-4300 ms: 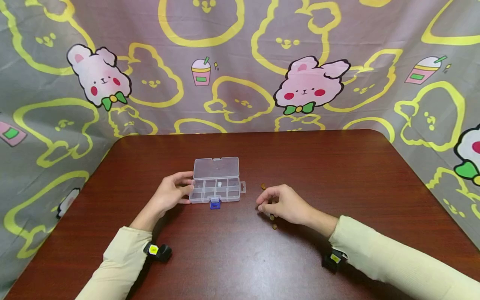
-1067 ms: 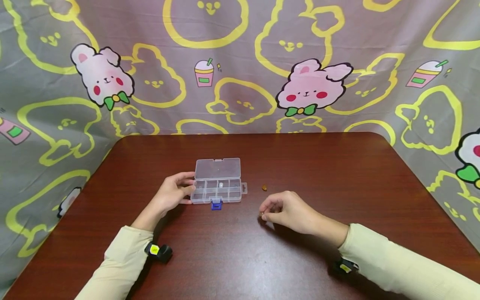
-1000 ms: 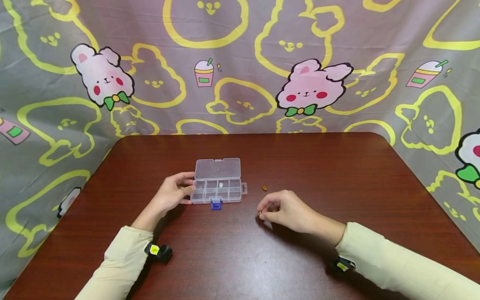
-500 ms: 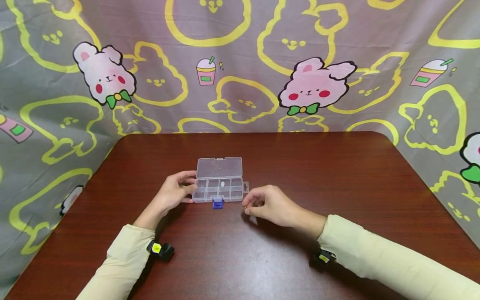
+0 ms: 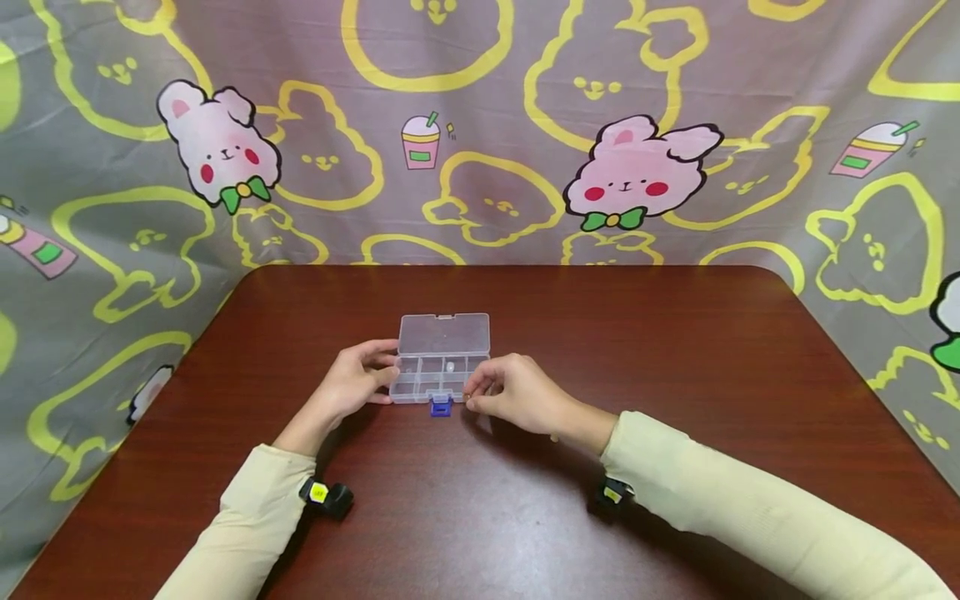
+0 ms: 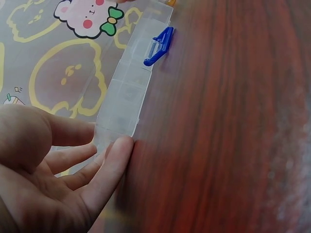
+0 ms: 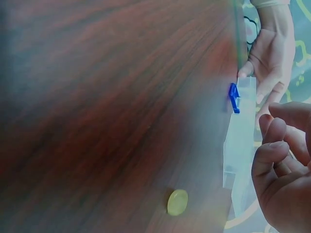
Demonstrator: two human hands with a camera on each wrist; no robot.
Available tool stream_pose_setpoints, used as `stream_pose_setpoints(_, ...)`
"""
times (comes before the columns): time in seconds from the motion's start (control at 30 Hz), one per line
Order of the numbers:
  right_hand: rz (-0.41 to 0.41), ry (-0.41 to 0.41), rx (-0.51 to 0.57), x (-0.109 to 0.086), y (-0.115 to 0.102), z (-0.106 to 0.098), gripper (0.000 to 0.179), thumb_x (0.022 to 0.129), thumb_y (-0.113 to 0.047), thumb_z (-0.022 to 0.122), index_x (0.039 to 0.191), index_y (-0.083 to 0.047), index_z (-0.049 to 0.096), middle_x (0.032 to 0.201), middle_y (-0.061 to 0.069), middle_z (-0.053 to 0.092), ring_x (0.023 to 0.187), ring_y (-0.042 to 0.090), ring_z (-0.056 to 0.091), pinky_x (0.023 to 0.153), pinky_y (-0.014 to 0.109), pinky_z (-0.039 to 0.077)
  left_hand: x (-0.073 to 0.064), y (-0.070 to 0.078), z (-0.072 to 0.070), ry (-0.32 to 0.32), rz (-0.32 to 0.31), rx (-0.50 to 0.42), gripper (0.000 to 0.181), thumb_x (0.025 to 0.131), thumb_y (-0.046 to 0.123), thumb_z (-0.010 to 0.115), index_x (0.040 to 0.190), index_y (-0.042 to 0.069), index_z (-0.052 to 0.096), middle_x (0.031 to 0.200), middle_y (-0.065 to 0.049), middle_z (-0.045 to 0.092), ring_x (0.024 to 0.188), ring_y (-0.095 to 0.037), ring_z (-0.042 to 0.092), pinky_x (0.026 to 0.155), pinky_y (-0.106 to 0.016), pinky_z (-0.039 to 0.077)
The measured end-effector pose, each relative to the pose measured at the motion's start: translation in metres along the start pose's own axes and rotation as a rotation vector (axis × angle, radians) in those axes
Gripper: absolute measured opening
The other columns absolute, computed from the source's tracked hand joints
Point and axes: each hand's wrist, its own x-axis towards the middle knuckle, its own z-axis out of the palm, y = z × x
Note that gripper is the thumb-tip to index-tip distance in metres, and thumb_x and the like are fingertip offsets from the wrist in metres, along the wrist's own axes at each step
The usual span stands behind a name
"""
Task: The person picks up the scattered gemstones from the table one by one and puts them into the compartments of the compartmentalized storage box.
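Observation:
A clear plastic compartment box (image 5: 429, 388) stands on the table with its lid (image 5: 444, 333) raised at the back and a blue latch (image 5: 441, 408) in front. My left hand (image 5: 352, 383) grips its left end between thumb and fingers; the left wrist view shows the thumb (image 6: 116, 158) at the corner. A white pill (image 5: 451, 367) lies in a back compartment. My right hand (image 5: 521, 396) pinches a small amber softgel (image 5: 469, 398) at the box's front right corner, covering that part. Below the right wrist lies a yellow softgel (image 7: 177, 202) on the tabletop.
The brown wooden table (image 5: 652, 333) has rounded far corners. A grey cloth with cartoon rabbits (image 5: 480, 125) hangs behind and at both sides. Black cameras are strapped to the wrists.
My right hand has picked up a softgel and carried it left to the box. The amber piece beside the box is now out of sight behind that hand. The left hand stays put.

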Motion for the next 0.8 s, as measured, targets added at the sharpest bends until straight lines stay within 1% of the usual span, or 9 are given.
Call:
stream_pose_setpoints(0.23,0.001,0.004,0.007,0.013,-0.001,0.007,0.007,0.084,-0.002,0.078,0.088,-0.008,0.074,0.077,-0.006,0.07,0.065,0.012,0.064,0.061,0.022,0.052,0.001,0.001,0.0,0.0,0.001,-0.003,0.048,0.096,-0.004,0.06,0.143,-0.005,0.049,0.125,-0.03,0.058,0.08,-0.022,0.063,0.062,-0.035,0.062)
stream_pose_setpoints(0.4,-0.024,0.023,-0.016,0.022,-0.002,0.013,0.008,0.083,-0.002,0.078,0.086,-0.009,0.075,0.075,-0.006,0.069,0.062,0.013,0.062,0.057,0.021,0.049,0.0,0.001,0.0,0.001,0.002,-0.009,0.048,0.096,-0.004,0.06,0.143,-0.005,0.049,0.125,-0.03,0.058,0.08,-0.021,0.063,0.062,-0.035,0.062)
stream_pose_setpoints(0.5,-0.02,0.022,-0.011,0.027,-0.003,0.016,0.008,0.083,-0.002,0.078,0.087,-0.009,0.075,0.075,-0.006,0.069,0.059,0.015,0.061,0.055,0.02,0.047,0.0,0.002,0.0,-0.002,0.003,-0.015,0.048,0.096,-0.004,0.06,0.143,-0.006,0.048,0.125,-0.03,0.058,0.08,-0.02,0.063,0.061,-0.035,0.061)
stream_pose_setpoints(0.57,-0.013,0.023,-0.013,0.03,-0.003,0.018,0.008,0.083,-0.003,0.078,0.087,-0.009,0.075,0.075,-0.006,0.069,0.058,0.014,0.06,0.054,0.02,0.047,0.0,0.002,0.0,-0.005,0.005,-0.019,0.048,0.096,-0.004,0.06,0.143,-0.006,0.048,0.125,-0.03,0.058,0.08,-0.02,0.063,0.061,-0.034,0.061)
stream_pose_setpoints(0.73,0.0,0.022,-0.037,0.039,-0.005,0.023,0.006,0.085,-0.005,0.078,0.088,-0.01,0.075,0.075,-0.006,0.07,0.057,0.008,0.059,0.054,0.02,0.047,0.0,0.002,0.0,-0.009,0.004,-0.018,0.047,0.097,-0.004,0.06,0.142,-0.007,0.048,0.125,-0.03,0.058,0.08,-0.02,0.063,0.061,-0.034,0.061)
stream_pose_setpoints(0.8,-0.001,0.016,-0.04,0.042,-0.006,0.025,0.006,0.085,-0.005,0.078,0.089,-0.009,0.076,0.076,-0.006,0.07,0.059,0.008,0.059,0.055,0.02,0.048,0.0,0.002,0.0,-0.011,0.003,-0.02,0.047,0.097,-0.004,0.06,0.142,-0.007,0.048,0.125,-0.03,0.058,0.081,-0.02,0.063,0.062,-0.034,0.061)
